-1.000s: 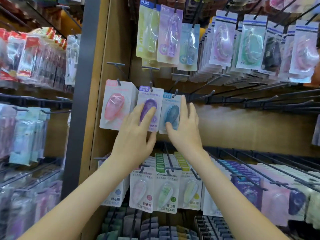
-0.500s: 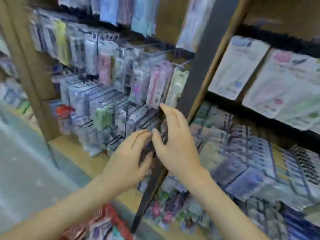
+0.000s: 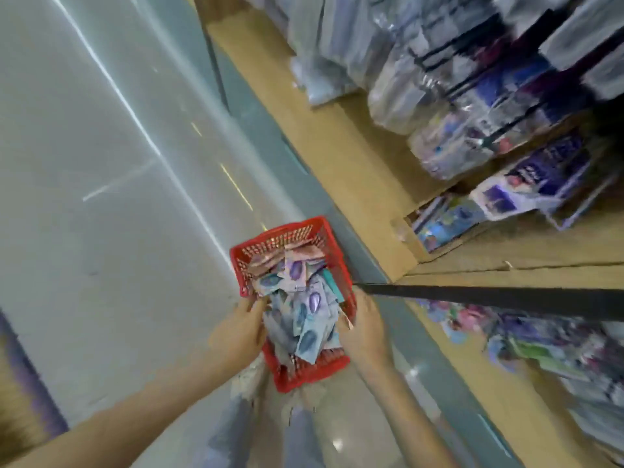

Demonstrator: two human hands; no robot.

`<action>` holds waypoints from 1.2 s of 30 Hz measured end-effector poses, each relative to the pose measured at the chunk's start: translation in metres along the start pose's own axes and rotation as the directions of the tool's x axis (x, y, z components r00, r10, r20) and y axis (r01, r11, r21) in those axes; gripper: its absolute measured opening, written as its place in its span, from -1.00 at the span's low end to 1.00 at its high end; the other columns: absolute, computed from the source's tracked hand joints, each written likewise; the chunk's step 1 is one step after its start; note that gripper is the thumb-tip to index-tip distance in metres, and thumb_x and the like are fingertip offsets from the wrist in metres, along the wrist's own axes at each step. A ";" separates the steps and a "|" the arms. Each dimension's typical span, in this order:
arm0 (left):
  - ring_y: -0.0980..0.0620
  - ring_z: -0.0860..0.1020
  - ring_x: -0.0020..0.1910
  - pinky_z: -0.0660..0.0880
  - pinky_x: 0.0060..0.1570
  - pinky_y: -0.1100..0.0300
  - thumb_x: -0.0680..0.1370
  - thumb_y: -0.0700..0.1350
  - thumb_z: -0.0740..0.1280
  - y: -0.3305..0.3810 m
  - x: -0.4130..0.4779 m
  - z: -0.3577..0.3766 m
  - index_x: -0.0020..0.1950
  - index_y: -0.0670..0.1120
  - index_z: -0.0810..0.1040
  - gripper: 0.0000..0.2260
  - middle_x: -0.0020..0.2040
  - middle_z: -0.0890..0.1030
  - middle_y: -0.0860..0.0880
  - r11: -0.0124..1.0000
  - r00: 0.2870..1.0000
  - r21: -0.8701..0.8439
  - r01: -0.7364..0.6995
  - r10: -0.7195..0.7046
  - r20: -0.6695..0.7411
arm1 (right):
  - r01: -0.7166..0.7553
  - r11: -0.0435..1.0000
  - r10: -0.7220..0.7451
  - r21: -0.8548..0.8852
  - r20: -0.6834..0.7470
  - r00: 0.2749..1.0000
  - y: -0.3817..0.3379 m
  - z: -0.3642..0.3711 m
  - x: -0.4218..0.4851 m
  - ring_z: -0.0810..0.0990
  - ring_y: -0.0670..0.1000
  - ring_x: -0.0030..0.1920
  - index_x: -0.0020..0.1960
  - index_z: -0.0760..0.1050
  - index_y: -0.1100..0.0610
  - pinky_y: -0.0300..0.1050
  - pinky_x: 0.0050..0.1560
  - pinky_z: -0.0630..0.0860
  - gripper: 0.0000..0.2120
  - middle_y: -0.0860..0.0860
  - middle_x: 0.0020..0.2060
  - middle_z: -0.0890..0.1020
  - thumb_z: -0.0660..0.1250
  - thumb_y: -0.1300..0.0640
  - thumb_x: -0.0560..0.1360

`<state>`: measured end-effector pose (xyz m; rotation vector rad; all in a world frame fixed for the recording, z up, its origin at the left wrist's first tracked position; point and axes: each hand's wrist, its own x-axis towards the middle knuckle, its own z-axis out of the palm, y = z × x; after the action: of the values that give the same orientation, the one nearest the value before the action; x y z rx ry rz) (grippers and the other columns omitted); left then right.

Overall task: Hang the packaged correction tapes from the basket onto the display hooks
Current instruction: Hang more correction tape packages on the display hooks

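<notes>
A red plastic basket (image 3: 297,376) stands on the floor below me, filled with several packaged correction tapes (image 3: 305,319) in blue, purple and pink. My left hand (image 3: 238,331) reaches in at the basket's left side and touches the pile. My right hand (image 3: 366,332) is at the right rim, with its fingertips against the packages. Blur and the backs of both hands hide the fingers, so whether either hand holds a package is unclear. No display hooks show clearly in this view.
Wooden shelving (image 3: 354,157) runs along the right, with hanging packaged stationery (image 3: 472,96) above it. A dark upright post (image 3: 506,298) crosses just right of the basket. Grey floor (image 3: 101,197) lies to the left, and my legs (image 3: 270,434) are below the basket.
Both hands left the hung tapes on the hooks and dropped down to the basket. My view swung from the display down to the floor.
</notes>
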<state>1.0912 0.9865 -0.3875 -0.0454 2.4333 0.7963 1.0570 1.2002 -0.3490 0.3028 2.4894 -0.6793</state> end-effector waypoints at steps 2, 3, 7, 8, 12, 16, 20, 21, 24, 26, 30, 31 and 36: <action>-0.30 0.52 0.13 0.47 0.01 -0.03 0.53 -0.21 0.19 -0.035 0.022 0.056 0.44 -0.05 0.23 -0.52 0.33 0.37 -0.24 0.996 0.995 0.018 0.084 -0.085 0.060 | -0.056 0.998 0.057 -0.031 0.062 0.996 0.044 0.060 0.028 0.37 0.18 0.34 0.44 0.29 0.14 0.00 0.31 0.30 -0.48 0.15 0.30 0.45 0.28 0.21 0.50; -0.29 0.52 0.15 0.47 0.05 -0.01 0.53 -0.20 0.17 -0.050 0.033 0.084 0.46 -0.11 0.28 -0.53 0.34 0.37 -0.25 0.994 0.991 0.002 0.106 -0.106 0.086 | -0.075 0.996 0.080 -0.052 0.096 0.992 0.065 0.088 0.041 0.36 0.18 0.35 0.46 0.27 0.14 -0.01 0.32 0.29 -0.47 0.16 0.33 0.43 0.27 0.23 0.51; -0.22 0.47 0.22 0.47 0.14 0.01 0.51 -0.23 0.22 -0.092 0.076 0.197 0.51 -0.08 0.20 -0.44 0.36 0.33 -0.18 0.984 0.968 0.116 0.138 -0.158 0.192 | -0.153 0.988 0.152 -0.007 0.192 0.970 0.141 0.190 0.085 0.39 0.19 0.33 0.50 0.20 0.17 -0.01 0.30 0.31 -0.41 0.18 0.37 0.40 0.28 0.29 0.51; -0.21 0.43 0.26 0.44 0.17 0.01 0.52 -0.22 0.22 -0.096 0.087 0.219 0.53 -0.08 0.15 -0.42 0.38 0.31 -0.18 0.980 0.958 0.152 0.127 -0.161 0.237 | -0.179 0.983 0.167 0.039 0.204 0.965 0.157 0.214 0.095 0.39 0.20 0.34 0.51 0.19 0.18 0.00 0.33 0.33 -0.39 0.20 0.38 0.39 0.29 0.28 0.50; -0.28 0.47 0.20 0.47 0.08 -0.06 0.47 -0.24 0.27 -0.101 0.119 0.297 0.51 -0.11 0.17 -0.38 0.32 0.39 -0.24 0.977 0.966 0.211 -0.030 -0.026 0.257 | -0.344 0.895 0.295 0.285 0.202 0.934 0.202 0.286 0.122 0.43 0.12 0.35 0.50 0.16 0.24 -0.12 0.33 0.37 -0.25 0.16 0.36 0.43 0.46 0.25 0.42; -0.19 0.57 0.08 0.48 0.18 -0.04 0.38 -0.08 0.28 -0.099 0.130 0.326 0.25 -0.09 0.55 -0.57 0.09 0.56 -0.21 0.915 0.989 0.387 -0.113 0.065 0.135 | -0.374 0.790 0.387 0.486 0.076 0.919 0.218 0.321 0.130 0.62 0.01 0.11 0.28 0.36 0.23 -0.21 0.04 0.57 -0.37 0.11 0.13 0.59 0.56 0.28 0.30; -0.24 0.52 0.07 0.45 0.19 -0.08 0.34 -0.13 0.38 -0.098 0.135 0.317 0.24 -0.12 0.52 -0.54 0.08 0.51 -0.24 0.945 0.994 0.319 -0.078 0.049 0.099 | -0.410 0.737 0.448 0.537 0.066 0.892 0.200 0.319 0.122 0.59 -0.01 0.01 0.20 0.33 0.18 -0.25 -0.09 0.55 -0.37 0.07 0.08 0.52 0.59 0.16 0.26; -0.27 0.52 0.06 0.47 0.14 -0.10 0.33 -0.17 0.42 -0.099 0.136 0.314 0.24 -0.16 0.51 -0.53 0.09 0.50 -0.27 0.969 0.994 0.236 -0.068 0.045 0.098 | -0.431 0.734 0.456 0.525 0.090 0.886 0.194 0.314 0.120 0.58 -0.03 -0.03 0.21 0.34 0.18 -0.34 -0.16 0.51 -0.40 0.05 0.07 0.52 0.57 0.18 0.29; -0.28 0.47 0.16 0.45 0.15 -0.08 0.43 -0.22 0.37 -0.093 0.133 0.296 0.33 -0.19 0.45 -0.54 0.22 0.45 -0.28 0.999 0.998 -0.030 0.009 -0.007 0.065 | -0.443 0.749 0.438 0.492 0.134 0.889 0.182 0.297 0.111 0.59 -0.11 -0.14 0.17 0.36 0.13 -0.50 -0.31 0.40 -0.53 -0.06 -0.08 0.56 0.51 0.23 0.36; -0.18 0.40 0.27 0.38 0.26 0.03 0.51 -0.20 0.31 -0.086 0.129 0.278 0.41 -0.16 0.36 -0.53 0.31 0.38 -0.20 0.979 0.994 -0.184 0.085 -0.071 0.084 | -0.428 0.777 0.422 0.461 0.122 0.898 0.176 0.282 0.102 0.62 -0.01 -0.06 0.18 0.40 0.13 -0.34 -0.17 0.45 -0.56 -0.05 -0.08 0.59 0.49 0.21 0.38; 0.19 0.43 0.10 0.25 0.04 0.56 0.55 -0.19 0.31 -0.060 0.121 0.226 0.46 -0.10 0.28 -0.52 0.34 0.34 -0.06 0.867 0.959 -0.423 0.264 -0.190 0.208 | -0.373 0.789 0.359 0.489 0.126 0.925 0.159 0.239 0.087 0.59 0.00 0.06 0.25 0.43 0.05 -0.13 0.05 0.50 -0.54 -0.03 0.03 0.61 0.46 0.23 0.40; 0.27 0.44 0.00 0.30 0.00 0.58 0.55 -0.19 0.32 -0.052 0.119 0.213 0.44 -0.10 0.28 -0.53 0.30 0.37 -0.02 0.794 0.939 -0.512 0.326 -0.210 0.273 | -0.363 0.777 0.337 0.515 0.147 0.930 0.151 0.224 0.083 0.61 -0.04 0.04 0.22 0.43 0.01 -0.17 0.02 0.52 -0.56 -0.06 0.03 0.61 0.45 0.23 0.41; 0.19 0.57 0.11 0.49 0.12 0.25 0.52 -0.02 0.40 -0.013 0.101 0.138 0.36 0.00 0.37 -0.56 0.20 0.58 0.10 0.444 0.855 -0.755 0.483 -0.053 0.516 | -0.349 0.565 0.183 0.748 0.299 0.937 0.102 0.134 0.061 0.66 -0.12 0.02 0.28 0.42 0.01 -0.25 -0.10 0.59 -0.51 -0.09 0.06 0.65 0.38 0.40 0.46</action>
<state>1.0800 1.0666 -0.5393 -0.5928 1.3108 1.6136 1.0999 1.2211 -0.5219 0.8787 1.7377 -1.5808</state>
